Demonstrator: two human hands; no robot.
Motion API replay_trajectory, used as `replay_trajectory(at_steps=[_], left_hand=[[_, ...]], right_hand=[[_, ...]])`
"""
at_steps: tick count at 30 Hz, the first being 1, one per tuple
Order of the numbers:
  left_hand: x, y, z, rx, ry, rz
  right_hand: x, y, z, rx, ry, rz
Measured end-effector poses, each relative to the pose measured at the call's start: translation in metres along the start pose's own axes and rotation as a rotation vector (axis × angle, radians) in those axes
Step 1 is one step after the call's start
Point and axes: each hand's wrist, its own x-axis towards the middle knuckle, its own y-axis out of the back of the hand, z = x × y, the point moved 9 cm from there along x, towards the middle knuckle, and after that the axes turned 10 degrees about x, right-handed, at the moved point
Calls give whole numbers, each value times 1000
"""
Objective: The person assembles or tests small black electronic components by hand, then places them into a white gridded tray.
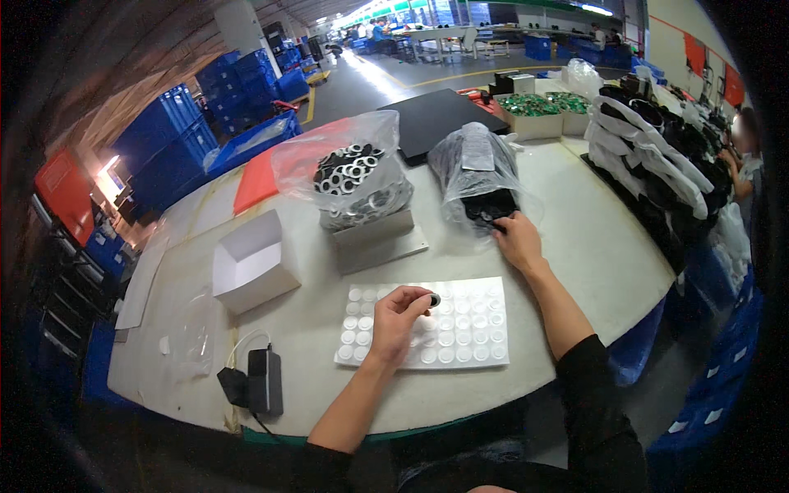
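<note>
White round discs (463, 338) lined a sheet (464, 284) on the worktop (592, 246). Above it, the left hand (396, 322) pinched a small dark round part (435, 301) between thumb and fingertips. Farther out, the right hand (519, 240) was at the mouth of a clear bag (448, 168), fingertips against the black parts (491, 203); whether they gripped one could not be told. Beyond, metal rings (349, 171) filled another bag. The step appeared to be picking a black part; the next move probably called for a secure pinch, then withdrawal toward the left hand.
</note>
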Motion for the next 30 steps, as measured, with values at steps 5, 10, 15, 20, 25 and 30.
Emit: replay_trajectory(at_steps=[5,10,15,20,25,30], left_hand=[[1,4,-3,-218,80,-12],[-20,25,40,-47,-47,134],[17,33,170,605,-469,320],[107,70,236,1138,-632,522],[52,30,245,1369,-1234,764],[19,70,114,1339,-425,271]], right_hand=[[0,8,18,200,-58,3],[-5,23,6,257,103,162],[-10,30,18,350,-20,174],[-13,11,-13,365,127,96],[-23,21,-1,688,1,144],[-28,16,-16,982,-127,12]])
